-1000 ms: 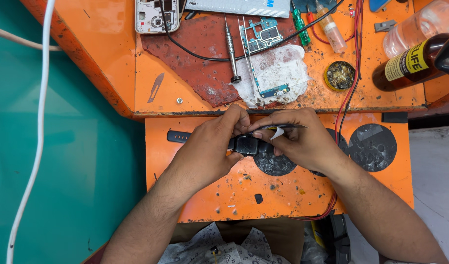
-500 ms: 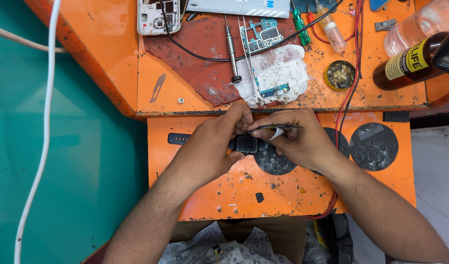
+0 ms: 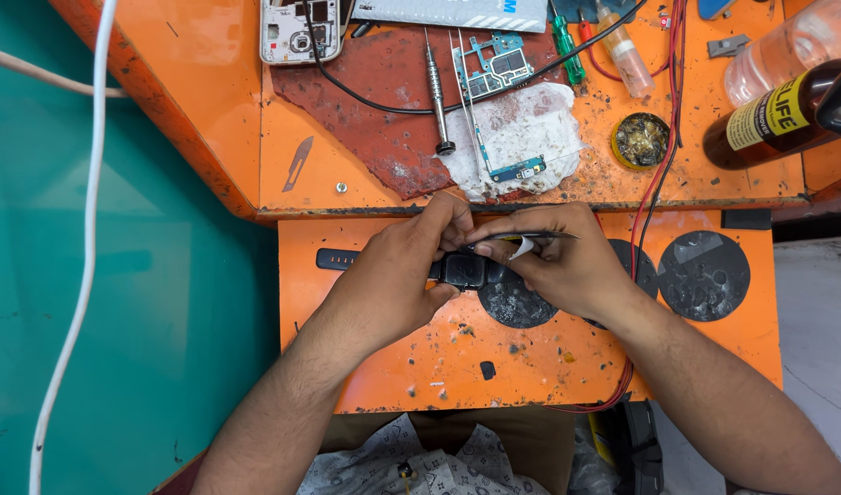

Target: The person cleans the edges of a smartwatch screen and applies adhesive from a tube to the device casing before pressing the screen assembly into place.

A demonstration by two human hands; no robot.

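My left hand (image 3: pixel 397 275) pinches a small black device (image 3: pixel 464 269), flat and rectangular, over the orange pull-out shelf (image 3: pixel 530 367). My right hand (image 3: pixel 558 261) grips thin metal tweezers (image 3: pixel 521 237) whose tip points left at the top of the black device. A small white scrap (image 3: pixel 523 247) sticks out between the fingers of my right hand. Both hands meet just below the edge of the orange workbench (image 3: pixel 347 174).
On the bench lie a bare phone frame (image 3: pixel 296 32), a screwdriver (image 3: pixel 436 92), a blue circuit board (image 3: pixel 494 69) on a white cloth (image 3: pixel 521 137), a round tin (image 3: pixel 640 139) and a brown bottle (image 3: pixel 778 115). Black and red cables cross the bench. A white cord (image 3: pixel 81 238) hangs at left.
My hands have barely shifted; the fingers keep working at the black device with the tweezers in the same spot.
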